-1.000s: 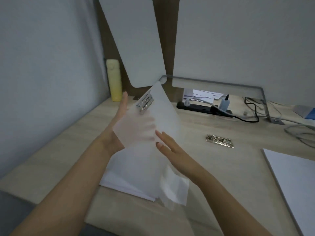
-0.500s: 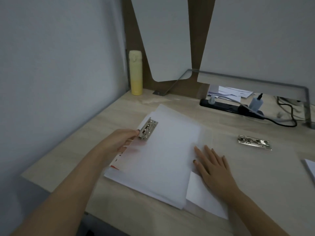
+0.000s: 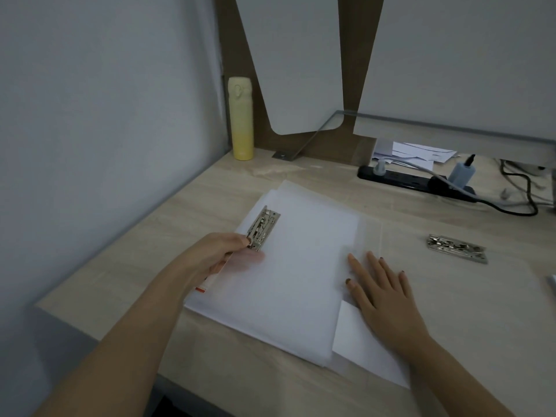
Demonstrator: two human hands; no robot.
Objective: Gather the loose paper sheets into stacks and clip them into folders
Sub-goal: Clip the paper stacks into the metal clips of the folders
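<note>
Fingers of left hand [image 3: 217,256] curl round the near end of a metal clip [image 3: 262,227] at the paper stack's [image 3: 288,266] left edge. Right hand [image 3: 379,291] lies flat, fingers spread, on the translucent folder [image 3: 451,296] on the desk [image 3: 150,245]. Second clip [image 3: 456,248] rests apart, right.

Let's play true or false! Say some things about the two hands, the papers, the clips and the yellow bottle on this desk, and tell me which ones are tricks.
The left hand pinches the silver metal clip on the white paper stack. True.
The right hand is a fist. False: it lies flat on the papers.
The tall yellow bottle lies on its side. False: it stands upright.
A second silver metal clip lies loose on the pale wooden desk. True.
</note>
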